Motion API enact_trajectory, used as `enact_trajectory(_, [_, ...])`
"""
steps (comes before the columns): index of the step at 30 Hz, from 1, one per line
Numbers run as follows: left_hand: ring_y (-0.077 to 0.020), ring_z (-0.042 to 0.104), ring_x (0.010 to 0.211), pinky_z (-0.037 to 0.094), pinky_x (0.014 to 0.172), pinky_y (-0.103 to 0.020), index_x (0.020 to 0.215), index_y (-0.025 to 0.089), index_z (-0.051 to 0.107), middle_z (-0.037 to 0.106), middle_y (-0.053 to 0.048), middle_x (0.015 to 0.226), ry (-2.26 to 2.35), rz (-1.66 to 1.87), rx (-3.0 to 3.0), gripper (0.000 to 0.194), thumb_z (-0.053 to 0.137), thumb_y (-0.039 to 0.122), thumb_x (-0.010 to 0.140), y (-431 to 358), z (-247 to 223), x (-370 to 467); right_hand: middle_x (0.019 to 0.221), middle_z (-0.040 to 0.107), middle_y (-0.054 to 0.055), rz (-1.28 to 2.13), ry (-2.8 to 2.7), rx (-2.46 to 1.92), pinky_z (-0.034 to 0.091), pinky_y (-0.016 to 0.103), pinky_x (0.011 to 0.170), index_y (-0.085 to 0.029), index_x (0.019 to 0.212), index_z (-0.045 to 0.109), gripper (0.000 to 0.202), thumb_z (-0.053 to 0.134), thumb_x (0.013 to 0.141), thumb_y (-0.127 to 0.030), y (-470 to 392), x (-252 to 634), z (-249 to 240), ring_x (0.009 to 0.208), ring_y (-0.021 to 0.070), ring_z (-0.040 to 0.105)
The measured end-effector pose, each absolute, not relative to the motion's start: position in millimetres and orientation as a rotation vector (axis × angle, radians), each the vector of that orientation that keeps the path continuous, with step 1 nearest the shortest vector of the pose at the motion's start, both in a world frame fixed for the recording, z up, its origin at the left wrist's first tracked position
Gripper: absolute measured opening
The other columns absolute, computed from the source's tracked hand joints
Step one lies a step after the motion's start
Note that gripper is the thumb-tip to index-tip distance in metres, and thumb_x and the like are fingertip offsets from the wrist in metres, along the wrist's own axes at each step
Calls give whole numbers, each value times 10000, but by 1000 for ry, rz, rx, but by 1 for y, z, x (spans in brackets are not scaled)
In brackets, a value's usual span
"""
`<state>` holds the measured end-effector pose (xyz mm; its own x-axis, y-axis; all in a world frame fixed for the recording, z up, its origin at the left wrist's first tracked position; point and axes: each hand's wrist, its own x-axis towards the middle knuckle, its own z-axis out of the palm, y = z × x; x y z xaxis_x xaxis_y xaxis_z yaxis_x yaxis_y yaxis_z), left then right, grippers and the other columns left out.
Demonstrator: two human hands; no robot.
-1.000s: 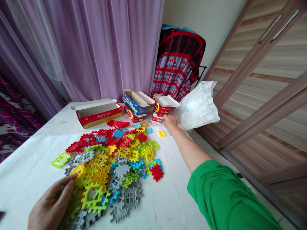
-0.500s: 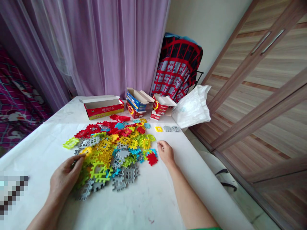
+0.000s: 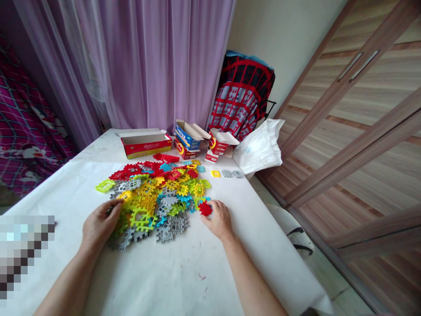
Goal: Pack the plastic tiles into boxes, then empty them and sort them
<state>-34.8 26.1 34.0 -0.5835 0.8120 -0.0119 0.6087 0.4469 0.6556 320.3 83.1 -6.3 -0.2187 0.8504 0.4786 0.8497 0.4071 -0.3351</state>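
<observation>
A loose heap of notched plastic interlocking building tiles (image 3: 148, 204) in yellow, green, grey, red and blue is spread across the white table (image 3: 158, 281). At its left side my left hand (image 3: 101, 223) is closed in a pinch, fingertips at the edge of a yellow building tile (image 3: 125, 196). On the heap's right edge, my right hand (image 3: 219, 220) has its thumb and fingers around a red building tile (image 3: 205, 209). Part of that tile's right side is hidden by the fingers.
Behind the heap stand an open red box (image 3: 148, 147), a blue box (image 3: 187, 136) stacked on a red one, and another pair of red boxes (image 3: 219, 144). A white bag (image 3: 259, 147) leans at the right edge. Near it lie a yellow tile (image 3: 215, 174) and grey tiles (image 3: 226, 174).
My right hand has moved left and closed on the red building tile. My left hand stays by the yellow tile. The whole view has shifted slightly.
</observation>
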Motion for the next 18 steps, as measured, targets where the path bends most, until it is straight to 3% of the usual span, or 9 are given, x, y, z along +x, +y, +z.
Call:
enact_trajectory(8, [-161, 628, 783, 407, 617, -217, 1115, 210, 682, 730, -49, 980, 2385, 864, 1209, 416, 449, 439, 856, 27, 33, -36, 1022, 688, 86, -35, -1846, -1447, 480, 335, 837, -195, 1071, 585, 358, 630, 745, -335, 99, 336, -19, 915, 216, 625])
enact_trajectory(14, [-178, 634, 762, 418, 587, -229, 1100, 212, 690, 735, -50, 939, 2417, 842, 1181, 422, 454, 441, 836, 29, 37, -34, 984, 706, 145, -198, -1502, -2000, 455, 366, 846, -151, 997, 649, 334, 624, 736, -357, 148, 422, -23, 918, 272, 623])
enact_trajectory(18, [-203, 652, 828, 455, 640, -257, 1071, 227, 698, 738, -47, 1011, 2442, 827, 1135, 422, 454, 450, 808, 31, 42, -32, 991, 718, 115, -163, -1464, -2119, 442, 348, 859, -169, 980, 676, 337, 618, 758, -416, 180, 464, -23, 911, 254, 623])
